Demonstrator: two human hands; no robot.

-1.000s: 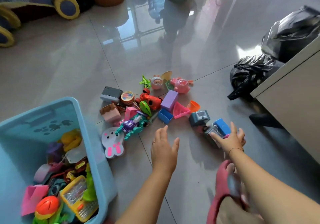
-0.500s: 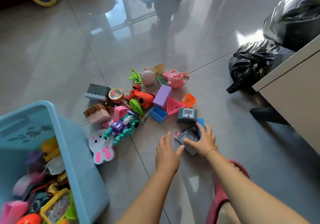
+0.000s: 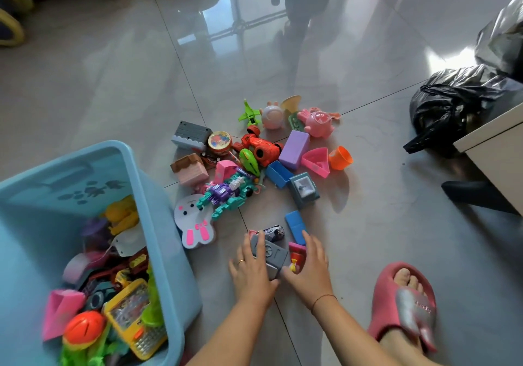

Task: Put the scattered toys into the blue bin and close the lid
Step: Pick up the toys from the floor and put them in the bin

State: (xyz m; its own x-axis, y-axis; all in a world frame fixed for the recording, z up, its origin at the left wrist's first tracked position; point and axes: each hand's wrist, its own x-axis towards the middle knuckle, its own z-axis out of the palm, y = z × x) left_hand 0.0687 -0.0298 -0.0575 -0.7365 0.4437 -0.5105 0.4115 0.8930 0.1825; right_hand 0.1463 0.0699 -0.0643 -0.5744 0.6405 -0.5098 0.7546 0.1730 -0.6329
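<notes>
The blue bin (image 3: pixel 158 224) stands open at the left, holding several toys; no lid shows. A pile of scattered toys lies on the tiled floor beyond it, among them a purple block (image 3: pixel 294 149), an orange-red car (image 3: pixel 261 146), a teal and purple robot (image 3: pixel 229 196) and a white bunny plate (image 3: pixel 194 224). Nearer to me, my left hand (image 3: pixel 250 269) grips a grey box toy (image 3: pixel 271 255) from the left. My right hand (image 3: pixel 310 269) cups a small pink toy (image 3: pixel 296 254) against that box, its fingertips touching a blue block (image 3: pixel 295 225).
Black rubbish bags (image 3: pixel 452 105) and a pale cabinet corner (image 3: pixel 492 150) stand at the right. My foot in a pink slipper (image 3: pixel 404 306) rests on the floor at the lower right. A yellow-rimmed ride-on toy (image 3: pixel 11 12) sits at the far left.
My right hand dragged the grey box, pink toy and blue block out of the pile toward me. Both hands have closed in around them from either side.
</notes>
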